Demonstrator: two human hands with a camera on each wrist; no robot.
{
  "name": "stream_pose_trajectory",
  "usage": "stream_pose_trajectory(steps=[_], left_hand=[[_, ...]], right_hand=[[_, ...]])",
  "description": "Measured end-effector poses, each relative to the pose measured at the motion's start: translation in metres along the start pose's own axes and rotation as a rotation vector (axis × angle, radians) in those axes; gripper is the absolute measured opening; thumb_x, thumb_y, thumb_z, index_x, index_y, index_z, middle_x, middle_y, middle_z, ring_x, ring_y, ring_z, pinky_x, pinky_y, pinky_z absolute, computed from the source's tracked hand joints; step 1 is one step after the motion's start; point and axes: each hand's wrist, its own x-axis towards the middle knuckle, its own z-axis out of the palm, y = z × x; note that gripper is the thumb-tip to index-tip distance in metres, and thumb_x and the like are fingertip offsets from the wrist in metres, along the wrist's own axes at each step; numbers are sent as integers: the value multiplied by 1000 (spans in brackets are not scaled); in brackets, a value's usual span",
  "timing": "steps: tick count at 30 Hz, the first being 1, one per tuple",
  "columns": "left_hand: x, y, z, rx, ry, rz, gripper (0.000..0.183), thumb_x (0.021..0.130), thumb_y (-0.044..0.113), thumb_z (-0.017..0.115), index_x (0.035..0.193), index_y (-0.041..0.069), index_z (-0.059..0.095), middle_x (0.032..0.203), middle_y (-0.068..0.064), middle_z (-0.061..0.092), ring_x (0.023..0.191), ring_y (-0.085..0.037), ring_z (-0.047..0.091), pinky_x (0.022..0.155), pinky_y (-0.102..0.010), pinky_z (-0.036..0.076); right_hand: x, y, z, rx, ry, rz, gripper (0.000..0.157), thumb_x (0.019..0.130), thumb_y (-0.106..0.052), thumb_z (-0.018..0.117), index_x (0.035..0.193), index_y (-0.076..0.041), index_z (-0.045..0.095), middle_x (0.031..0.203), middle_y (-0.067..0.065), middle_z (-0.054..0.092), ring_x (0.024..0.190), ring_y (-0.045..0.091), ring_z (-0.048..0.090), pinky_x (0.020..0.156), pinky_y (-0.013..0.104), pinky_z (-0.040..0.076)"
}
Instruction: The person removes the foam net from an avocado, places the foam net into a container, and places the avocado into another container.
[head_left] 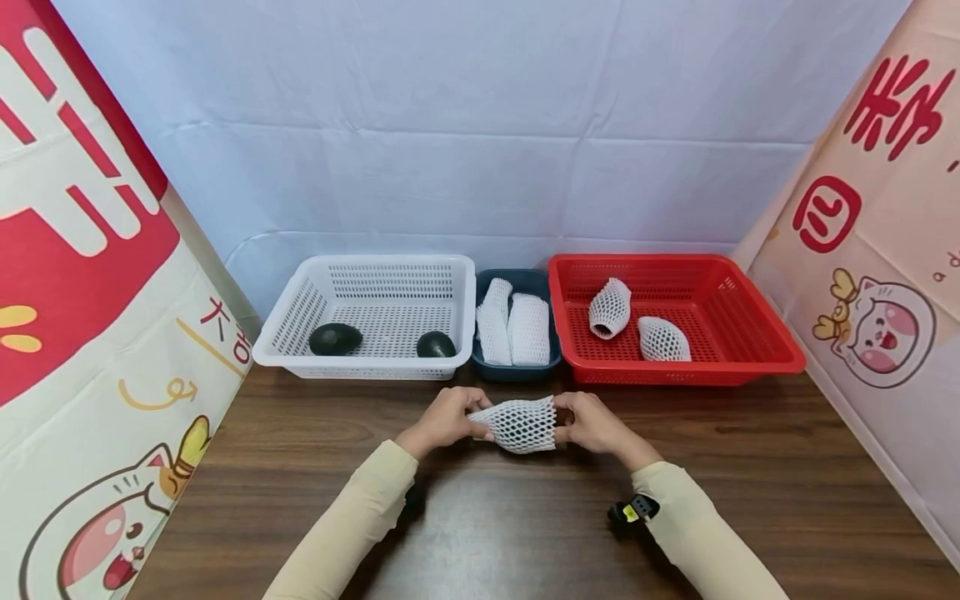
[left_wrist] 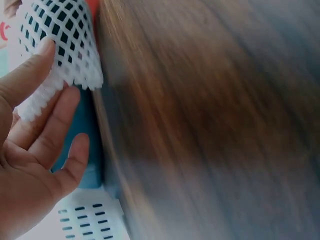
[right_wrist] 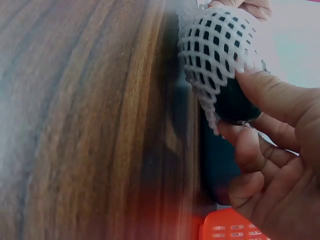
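Two hands meet over one white foam net (head_left: 522, 425), in front of the small blue bin. The left hand (head_left: 450, 417) pinches the net's narrower end, thumb laid on the outside of the mesh. The right hand (head_left: 592, 423) grips the wider end, thumb and fingers on the mesh edge and the dark green fruit (right_wrist: 236, 104) inside, whose end pokes out uncovered in the right wrist view. Just beyond, the blue bin (head_left: 517, 374) holds more white nets (head_left: 529, 329). On its left, a white basket (head_left: 360, 363) contains two bare dark fruits (head_left: 335, 339), set apart; on its right, a red basket (head_left: 735, 367) carries two netted pieces (head_left: 610, 308). All three containers line the brown tabletop (head_left: 487, 517) before a pale cloth (head_left: 480, 125).
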Motion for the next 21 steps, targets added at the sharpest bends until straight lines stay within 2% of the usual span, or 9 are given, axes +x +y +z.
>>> stream_pose_trajectory(steps=[4,11,21], left_hand=[[-4,-3,-5,1,-8,5,24,67,16,84,86,14,69,67,12,63,60,-3,56,57,-23,45],[-9,-8,-12,7,-1,30,22,69,14,82,88,14,70,68,10,65,56,-3,57,54,-23,46],[-15,-10,-17,42,12,42,18,71,15,81,86,13,71,69,10,65,57,-3,56,54,-23,45]], right_hand=[[-2,0,-3,3,8,-15,29,70,-5,79,95,-2,66,80,0,59,64,10,50,55,26,43],[-5,1,-6,-4,-8,13,45,72,-24,80,106,2,65,81,-2,59,67,13,50,58,26,43],[-10,6,-5,45,-14,13,44,73,-26,80,108,-2,67,82,-3,61,60,9,47,53,26,42]])
